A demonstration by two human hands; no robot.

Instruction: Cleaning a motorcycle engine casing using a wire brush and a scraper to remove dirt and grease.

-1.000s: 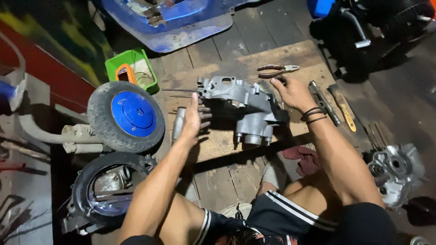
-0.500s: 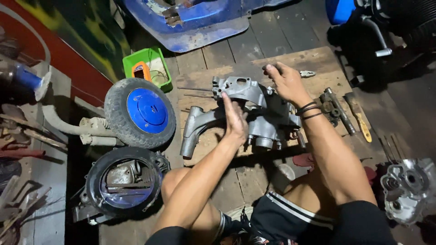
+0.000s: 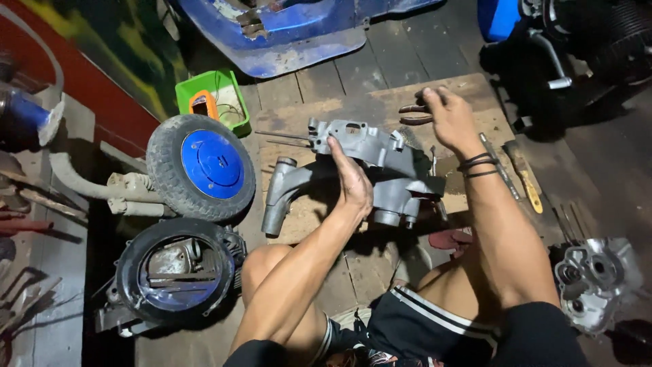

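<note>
Left hand (image 3: 353, 183): fingers spread flat against the grey engine casing (image 3: 367, 170), pressing on it rather than gripping it.
Engine casing: lies on the wooden board (image 3: 299, 115) on the floor, just beyond the person's knees, its long arm pointing towards the wheels.
Right hand (image 3: 448, 115): reaches past the casing, fingers curled around the pliers (image 3: 415, 113) at the board's far edge.
Risk: the casing is steadied by one flat palm only; I judge it could rock or slide on the board if that pressure shifts while the other hand is busy.
Count, near: one casing, one second engine part (image 3: 594, 278) by the right knee.
Count, left: two wheels, one blue-hubbed (image 3: 204, 166), one black (image 3: 173, 272).
Count, far: one green tray (image 3: 214, 98).
</note>
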